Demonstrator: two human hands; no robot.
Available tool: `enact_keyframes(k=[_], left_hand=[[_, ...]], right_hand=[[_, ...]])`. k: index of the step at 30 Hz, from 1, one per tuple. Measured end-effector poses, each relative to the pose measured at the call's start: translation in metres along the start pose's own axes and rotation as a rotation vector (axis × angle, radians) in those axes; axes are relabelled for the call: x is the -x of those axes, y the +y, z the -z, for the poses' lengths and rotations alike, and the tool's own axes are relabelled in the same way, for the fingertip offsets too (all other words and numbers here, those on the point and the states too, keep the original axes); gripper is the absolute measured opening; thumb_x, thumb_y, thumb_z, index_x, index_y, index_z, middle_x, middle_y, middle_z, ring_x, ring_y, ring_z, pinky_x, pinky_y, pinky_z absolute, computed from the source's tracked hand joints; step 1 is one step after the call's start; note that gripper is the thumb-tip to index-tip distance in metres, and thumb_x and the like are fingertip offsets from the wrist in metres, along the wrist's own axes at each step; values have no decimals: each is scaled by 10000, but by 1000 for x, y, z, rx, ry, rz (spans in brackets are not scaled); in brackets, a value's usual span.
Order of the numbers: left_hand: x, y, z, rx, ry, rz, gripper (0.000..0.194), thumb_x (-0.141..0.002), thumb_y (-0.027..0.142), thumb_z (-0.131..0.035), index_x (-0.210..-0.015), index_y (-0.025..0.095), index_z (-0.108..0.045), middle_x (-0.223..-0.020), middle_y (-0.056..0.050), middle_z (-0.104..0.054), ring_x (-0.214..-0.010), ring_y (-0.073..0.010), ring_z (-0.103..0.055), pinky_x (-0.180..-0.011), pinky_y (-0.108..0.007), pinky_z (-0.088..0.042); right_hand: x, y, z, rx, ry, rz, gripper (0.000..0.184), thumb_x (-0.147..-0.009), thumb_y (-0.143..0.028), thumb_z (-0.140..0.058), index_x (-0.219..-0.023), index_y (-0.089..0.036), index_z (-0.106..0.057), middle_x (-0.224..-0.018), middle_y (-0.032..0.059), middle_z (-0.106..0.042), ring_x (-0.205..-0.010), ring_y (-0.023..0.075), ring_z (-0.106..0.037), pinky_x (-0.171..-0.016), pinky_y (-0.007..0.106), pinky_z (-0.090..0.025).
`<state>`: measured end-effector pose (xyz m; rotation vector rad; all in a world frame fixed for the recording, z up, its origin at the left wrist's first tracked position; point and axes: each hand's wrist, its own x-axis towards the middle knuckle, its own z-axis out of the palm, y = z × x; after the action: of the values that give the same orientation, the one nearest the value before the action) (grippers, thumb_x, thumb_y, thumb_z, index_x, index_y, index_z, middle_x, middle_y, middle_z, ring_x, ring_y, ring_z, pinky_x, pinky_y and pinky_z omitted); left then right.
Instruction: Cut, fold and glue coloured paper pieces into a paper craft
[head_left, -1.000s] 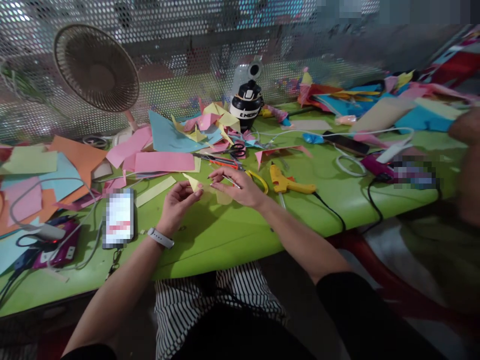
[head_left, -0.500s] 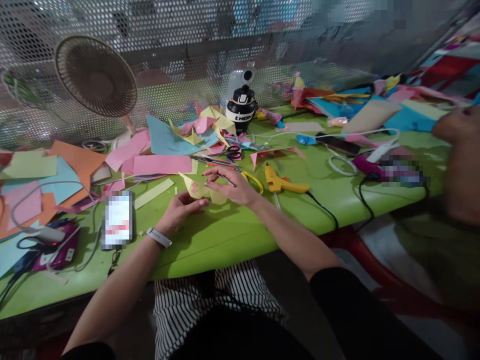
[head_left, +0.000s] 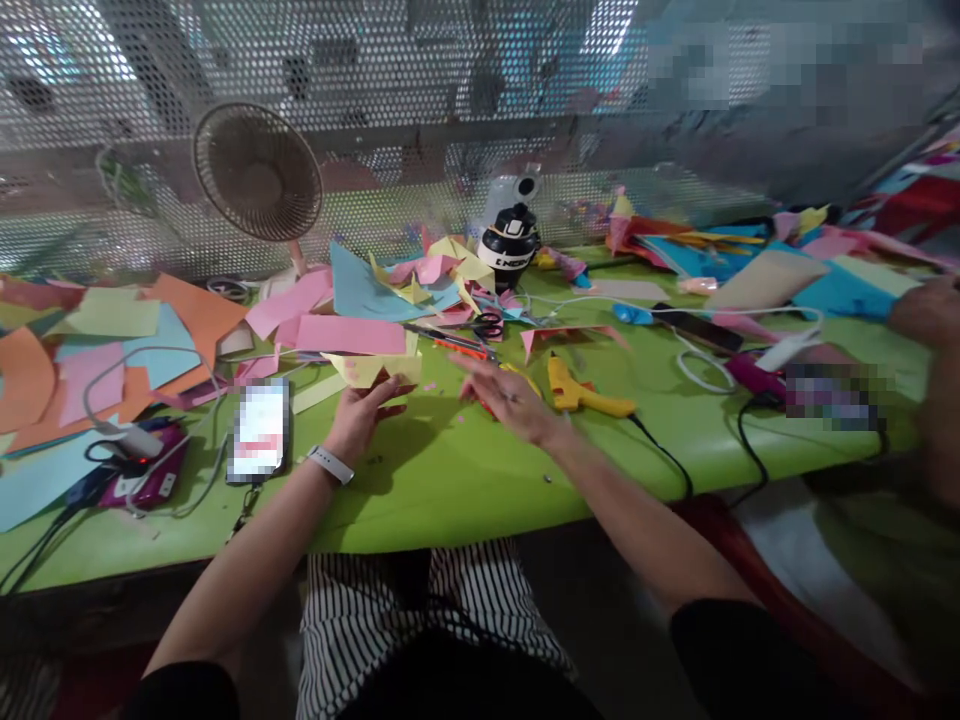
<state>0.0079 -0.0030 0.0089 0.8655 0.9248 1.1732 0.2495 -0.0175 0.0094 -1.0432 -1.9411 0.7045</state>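
My left hand (head_left: 360,412), a white watch on its wrist, grips the lower edge of a pale yellow folded paper piece (head_left: 373,369) held just above the green table (head_left: 450,470). My right hand (head_left: 504,395) lies to the right of it, apart from the paper. It hovers low over the table with fingers stretched out and slightly smeared, and I see nothing in it. Yellow scissor handles (head_left: 529,378) and something red show just beside and under this hand. A yellow glue gun (head_left: 581,392) lies right of it.
A phone (head_left: 259,432) lies left of my left hand. Coloured paper sheets (head_left: 349,335) and scraps cover the back and left. A fan (head_left: 259,172), a black bottle (head_left: 508,245), black scissors (head_left: 489,323) and cables (head_left: 697,365) stand behind. Another person's hand (head_left: 930,312) is at the right edge.
My right hand has let go of the yellow paper and moved right and down toward the scissors. The left hand keeps the paper. My view has shifted, so everything sits lower and further right.
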Motion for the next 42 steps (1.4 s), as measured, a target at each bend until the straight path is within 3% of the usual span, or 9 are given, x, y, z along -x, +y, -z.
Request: enact_keyframes(k=[3, 9, 14, 20, 25, 29, 32, 36, 42], left_hand=[[1, -3, 0, -36, 4, -40, 390, -622, 390, -891, -861, 154, -692, -946, -71, -746, -914, -230, -740, -633, -243, -550], [-1, -2, 2, -83, 13, -82, 369, -606, 390, -903, -819, 143, -731, -846, -73, -761, -748, -181, -732, -619, -247, -563], [-3, 1, -1, -82, 60, -136, 393, -607, 403, -900, -861, 153, -733, -908, -75, -770, -794, -195, -746, -609, -241, -572], [-4, -4, -2, -93, 33, -146, 397, -621, 396, -894, -894, 157, -733, -936, -84, -775, -846, -216, -752, -627, -260, -594], [-3, -6, 2, -67, 8, -144, 360, -644, 384, -887, -885, 160, -742, -936, -87, -776, -864, -219, -753, -641, -266, -602], [0, -5, 1, -36, -7, -143, 338, -654, 384, -880, -863, 155, -746, -916, -92, -775, -872, -222, -750, -664, -279, -609], [2, -6, -1, -25, -16, -145, 344, -657, 380, -880, -871, 148, -742, -901, -91, -775, -856, -218, -749, -680, -290, -611], [1, -8, -3, -15, -4, -158, 385, -626, 387, -894, -881, 145, -738, -868, -82, -773, -808, -206, -746, -674, -293, -609], [1, -9, -1, -49, -2, -156, 402, -640, 404, -879, -909, 141, -737, -892, -94, -774, -837, -219, -744, -713, -322, -615]], right_hand=[[19, 7, -12, 298, -217, 197, 415, -1025, -426, -447, -1363, -242, -602, -913, 81, -716, -810, 204, -667, -755, 412, -591], [31, 10, -2, 613, -290, 332, 548, -940, -32, -354, -1399, -238, -572, -1000, 89, -732, -915, 229, -677, -890, 423, -578], [43, 16, 75, 884, -127, -53, 584, -887, -84, -434, -1465, -156, -473, -1325, 142, -636, -1201, 304, -604, -1059, 494, -479], [62, 51, 116, 1067, -333, -511, 623, -792, -75, -544, -1409, -27, -471, -1318, 241, -605, -1175, 347, -607, -972, 441, -499], [70, 66, 111, 1067, -236, -444, 417, -787, -132, -569, -1200, -111, -618, -1195, 183, -608, -1070, 315, -614, -867, 390, -517], [77, 59, 111, 1003, 95, -432, 274, -796, -244, -570, -1053, -171, -632, -1112, 169, -622, -1024, 333, -613, -788, 417, -523], [76, 41, 103, 614, 314, -414, 271, -844, -350, -558, -1062, -201, -619, -1073, 153, -671, -946, 305, -643, -723, 399, -531], [58, 6, 66, 26, 156, -413, 377, -846, -544, -609, -1029, -216, -644, -957, 93, -722, -731, 227, -653, -625, 364, -548], [19, -31, -3, -57, 116, -159, 304, -842, -549, -647, -936, -261, -611, -839, 53, -700, -738, 226, -683, -650, 378, -612]])
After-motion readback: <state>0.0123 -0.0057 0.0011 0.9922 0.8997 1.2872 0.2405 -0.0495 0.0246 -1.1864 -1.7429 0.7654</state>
